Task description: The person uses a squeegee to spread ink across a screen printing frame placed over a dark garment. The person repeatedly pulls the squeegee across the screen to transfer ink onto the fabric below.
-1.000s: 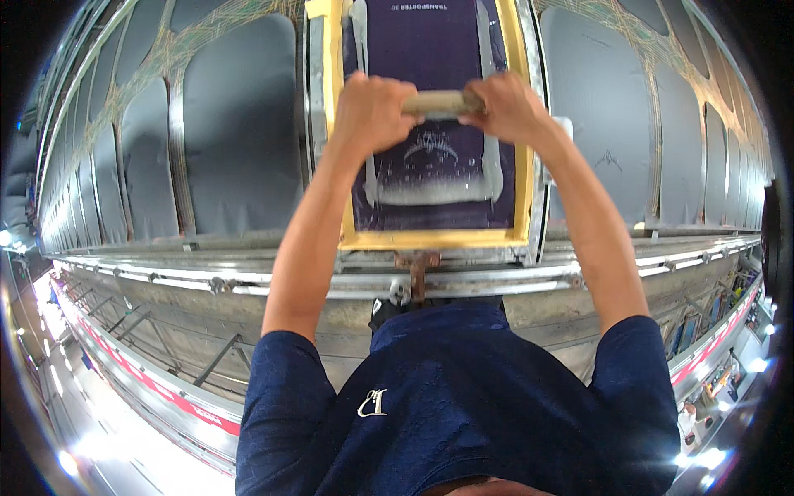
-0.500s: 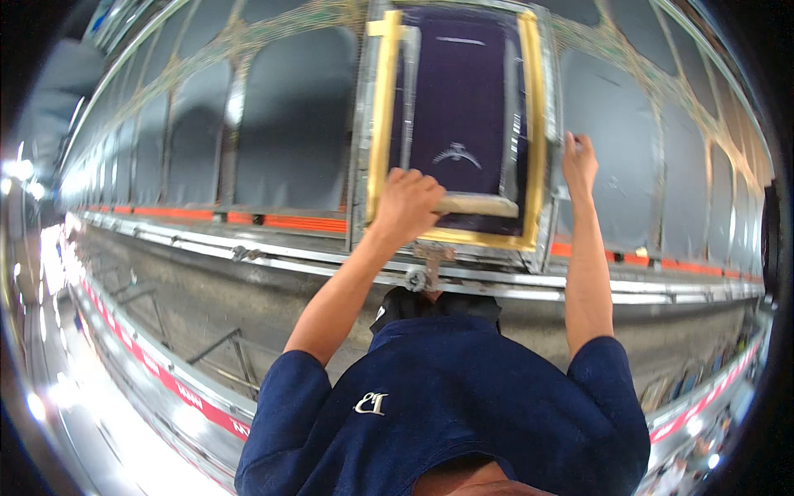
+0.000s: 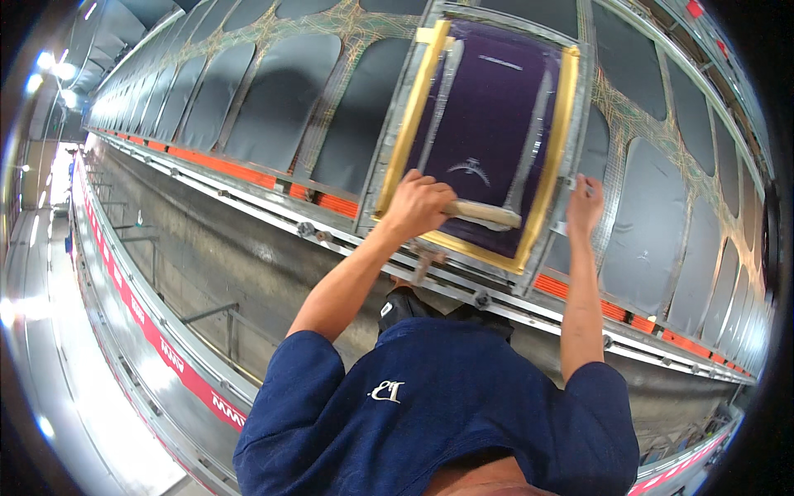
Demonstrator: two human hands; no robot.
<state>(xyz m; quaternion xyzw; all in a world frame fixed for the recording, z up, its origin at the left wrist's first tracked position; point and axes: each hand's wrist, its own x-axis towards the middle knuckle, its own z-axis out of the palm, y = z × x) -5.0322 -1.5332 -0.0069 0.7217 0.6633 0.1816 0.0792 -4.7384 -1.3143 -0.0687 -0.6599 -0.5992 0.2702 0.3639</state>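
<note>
Left hand (image 3: 418, 202), fingers curled shut, grips the near end of a wooden squeegee handle (image 3: 484, 215), which lies across the lower part of a purple printing screen (image 3: 496, 116). Right hand (image 3: 585, 207), fingers extended and held together, rests flat against the right side of the screen's yellow frame (image 3: 552, 157), at its lower corner; it grasps nothing. Both forearms reach forward from the dark blue short-sleeved shirt (image 3: 438, 413) that fills the lower foreground. The framed screen sits tilted on a long printing worktop (image 3: 273, 116) covered with a row of dark grey fabric panels (image 3: 277, 107), separated by yellow-green streaked gaps, extending to the far left and to the right. A pale curved motif (image 3: 471, 169) shows on the mesh just above the squeegee. Along the worktop's near edge run an orange strip (image 3: 223, 165) and a metal rail (image 3: 248, 211). Lower left, a second rail with a red band (image 3: 157, 339) borders a bright floor (image 3: 58, 331).
</note>
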